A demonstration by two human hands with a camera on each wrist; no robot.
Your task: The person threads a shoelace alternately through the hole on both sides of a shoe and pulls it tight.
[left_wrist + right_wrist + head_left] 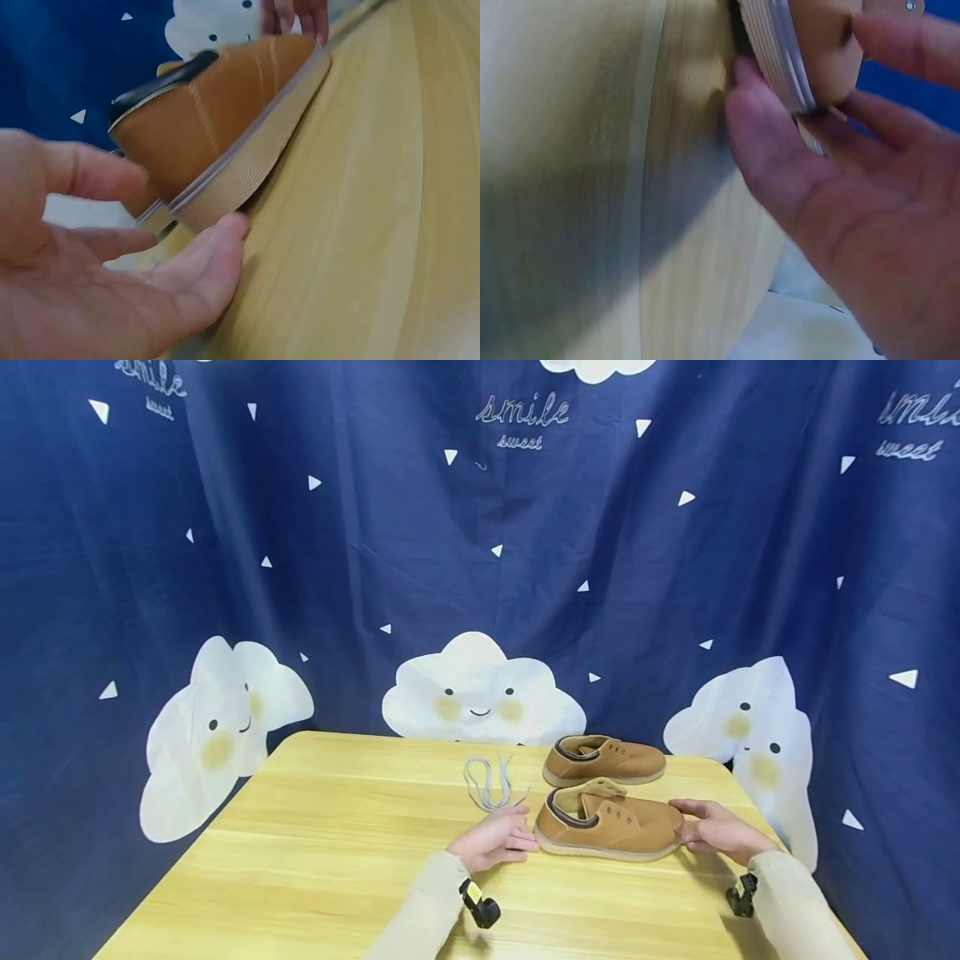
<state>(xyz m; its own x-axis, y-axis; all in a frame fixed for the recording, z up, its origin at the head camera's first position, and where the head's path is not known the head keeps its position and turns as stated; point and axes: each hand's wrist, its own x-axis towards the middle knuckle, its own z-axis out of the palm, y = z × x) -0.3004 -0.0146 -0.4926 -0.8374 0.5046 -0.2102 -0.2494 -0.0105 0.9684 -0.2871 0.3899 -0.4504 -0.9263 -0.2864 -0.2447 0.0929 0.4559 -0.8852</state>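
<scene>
A tan low shoe (pixel 626 827) stands on the table, its toe to the right and no lace in its eyelets. My left hand (pixel 495 837) is at the heel, fingers loosely spread and the fingertips (pixel 234 223) right by the sole's back edge. At the other end, my right hand (pixel 716 831) holds the toe, with fingers on either side of it. Part of the toe (pixel 825 52) is hidden behind these fingers in the right wrist view. A pale shoelace (pixel 487 785) lies in loose loops just beyond my left hand.
A second tan shoe (pixel 607 760) stands behind the first, toe also to the right. The wooden table (pixel 337 852) reaches back to a dark blue curtain (pixel 450 568) with cloud prints. Dark devices are strapped to both wrists.
</scene>
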